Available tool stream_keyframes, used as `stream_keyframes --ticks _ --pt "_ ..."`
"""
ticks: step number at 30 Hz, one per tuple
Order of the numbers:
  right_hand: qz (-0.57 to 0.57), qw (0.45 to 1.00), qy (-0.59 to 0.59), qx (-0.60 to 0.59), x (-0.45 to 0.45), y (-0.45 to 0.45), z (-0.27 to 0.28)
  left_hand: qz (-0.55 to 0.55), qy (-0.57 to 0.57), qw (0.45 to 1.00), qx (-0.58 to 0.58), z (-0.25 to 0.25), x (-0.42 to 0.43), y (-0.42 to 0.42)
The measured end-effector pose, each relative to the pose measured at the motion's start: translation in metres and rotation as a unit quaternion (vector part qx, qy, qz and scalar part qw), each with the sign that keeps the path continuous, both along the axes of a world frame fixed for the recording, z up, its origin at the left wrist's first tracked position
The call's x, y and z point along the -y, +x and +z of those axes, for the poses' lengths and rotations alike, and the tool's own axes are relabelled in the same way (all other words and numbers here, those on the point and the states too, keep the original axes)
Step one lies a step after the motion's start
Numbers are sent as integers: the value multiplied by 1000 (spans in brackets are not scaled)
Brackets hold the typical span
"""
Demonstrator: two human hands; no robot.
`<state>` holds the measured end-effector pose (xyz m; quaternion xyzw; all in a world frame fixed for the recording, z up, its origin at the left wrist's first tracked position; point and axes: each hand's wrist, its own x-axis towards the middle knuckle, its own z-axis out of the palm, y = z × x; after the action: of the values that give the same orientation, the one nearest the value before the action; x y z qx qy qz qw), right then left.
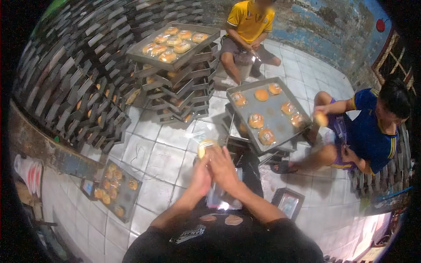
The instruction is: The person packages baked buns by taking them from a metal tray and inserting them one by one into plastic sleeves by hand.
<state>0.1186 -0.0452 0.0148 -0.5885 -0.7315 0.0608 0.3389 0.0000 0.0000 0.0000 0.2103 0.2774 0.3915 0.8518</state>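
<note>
In front of my body, my left hand [201, 176] and my right hand [222, 167] are pressed together around a bun [202, 150]. Clear plastic, probably a bag, shows around the bun and sticks out beyond it. The fingers partly cover the bun, and the view there is slightly blurred. Below my hands, a stack of clear plastic bags [223, 196] lies on my lap. Just beyond my hands, to the right, a metal tray [274, 110] holds several buns, most of them in clear wrapping.
Stacked trays [184, 94] stand ahead to the left, the top tray [193, 55] bearing wrapped buns. More trays line the left wall. Another bun tray [130, 204] rests on the tiled floor [153, 188]. A person in yellow [250, 22] sits ahead; a person in blue [372, 127] holds a bun [321, 119].
</note>
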Motion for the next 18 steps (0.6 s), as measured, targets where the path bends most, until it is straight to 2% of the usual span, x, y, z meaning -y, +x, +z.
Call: stream_keyframes --ticks 2,3,5,6,7,8,9,10,11,13,15,16,17,18 --pt "12 999 7 -51 -7 -6 34 47 42 995 -75 29 -4 -10" --pt "8 1000 2 -11 -9 32 28 44 35 998 -35 7 -19 27" --pt "55 996 -4 -65 -13 20 26 9 -40 993 111 -8 -64 7" --pt "33 997 23 -70 -21 14 23 4 -46 994 102 -1 -57 16" --pt "29 997 13 -69 -24 24 21 66 11 997 36 7 -38 41" --pt "43 997 -24 -52 -33 36 19 130 73 988 -32 12 -30 54" --pt "61 996 -56 -35 -42 43 20 135 74 988 -31 8 -37 54" --pt "48 999 -3 -9 -40 39 39 129 29 991 24 3 -46 52" --pt "47 999 -5 -14 -36 37 45 117 -19 990 77 -5 -51 49" --pt "70 989 123 -47 -27 35 49 114 -56 988 90 35 -55 48" --pt "48 996 69 -41 -20 35 49 164 -155 972 68 40 -57 48" --pt "19 999 30 -36 -18 33 46 160 -106 978 77 31 -51 51" --pt "30 999 20 -39 -21 34 41 172 -113 976 73 21 -44 55" --pt "31 997 67 -27 -24 36 40 154 -80 983 53 18 -38 59"
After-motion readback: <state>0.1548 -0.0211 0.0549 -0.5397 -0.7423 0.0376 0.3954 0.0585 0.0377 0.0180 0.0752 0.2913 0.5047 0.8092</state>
